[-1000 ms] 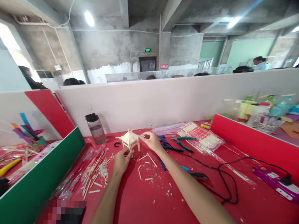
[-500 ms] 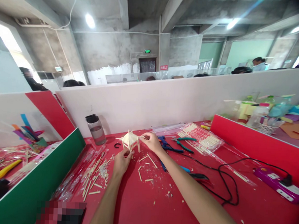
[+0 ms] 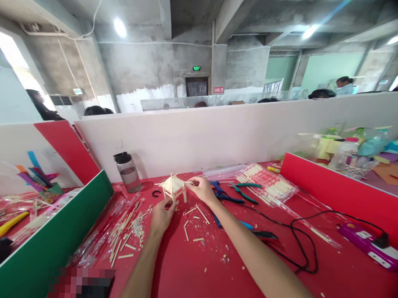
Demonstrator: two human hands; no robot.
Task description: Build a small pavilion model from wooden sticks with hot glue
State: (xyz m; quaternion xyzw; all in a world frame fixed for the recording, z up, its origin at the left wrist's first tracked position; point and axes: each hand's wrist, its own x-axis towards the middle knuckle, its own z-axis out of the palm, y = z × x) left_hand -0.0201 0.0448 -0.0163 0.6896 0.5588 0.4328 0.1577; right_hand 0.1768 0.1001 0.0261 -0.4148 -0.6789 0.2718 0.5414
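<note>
Looking at small pavilion-shaped model of pale wooden sticks (image 3: 173,183), peaked roof on thin legs. Standing upright on red bench (image 3: 193,271), toward back, btwn both hands.

Gripping foot of near leg w/ L hand (image 3: 162,214), apparently: thumb + index fingers drawn together there, contact partly hidden. Pinching thin stick end at R roof corner w/ fingers of R hand (image 3: 202,189). Can't tell if loose pc or part of roof.

Reads as fit-up step: steadying base on L, seating or holding roof-edge stick on R, poss. for a joint to set. Next move prob. calls for light pressure, steady base, then slow R release w/o dragging corner. Too much sideways pull = risk of racking thin legs.

Just L of model: black C-shaped pc (image 3: 156,193). Further L + back: clear bottle w/ black lid (image 3: 128,174), nr white partition (image 3: 202,138). In front, slightly R: short cut pale stick pcs (image 3: 202,213) + crumbs. Front L, nr L forearm: loose pale sticks (image 3: 116,252), longer, messy.

R of R hand: blue tool (image 3: 229,197), poss. glue gun, then green-handled pliers (image 3: 249,184). Beyond: film-wrapped pack of pale sticks (image 3: 266,182). Far R: purple power strip (image 3: 363,240), below red divider (image 3: 345,199). Far L: green divider (image 3: 57,230).
</note>
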